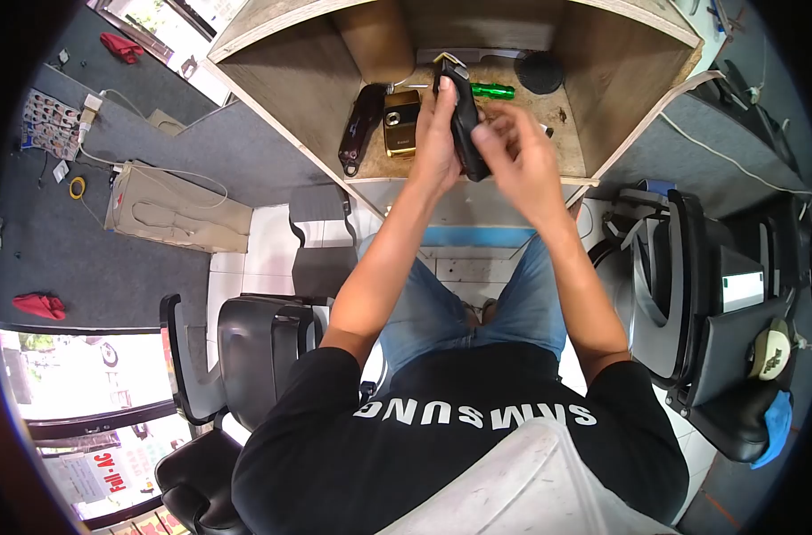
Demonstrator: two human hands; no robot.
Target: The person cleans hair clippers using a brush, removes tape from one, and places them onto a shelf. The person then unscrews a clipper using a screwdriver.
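Note:
My left hand (439, 134) is wrapped around a black hair clipper (465, 120), its thumb along the body and the metal blade end pointing up and away from me. Close against the clipper's right side is my right hand (523, 159), fingers curled and thumb at the lower body; I cannot tell what it holds. A small dark piece with a pale tip (547, 130) shows just behind the right hand. Beyond the hands, a green-handled screwdriver (492, 91) lies on the wooden shelf (571, 147). Left of the clipper are a gold-and-black trimmer (401, 123) and a dark maroon clipper (363, 129).
A round black disc (539, 72) lies at the back of the shelf. The raised wooden side walls (615, 80) flank my hands. Black salon chairs (259, 357) stand left and right (669, 285). A cardboard box (178, 209) with a cable is at the left.

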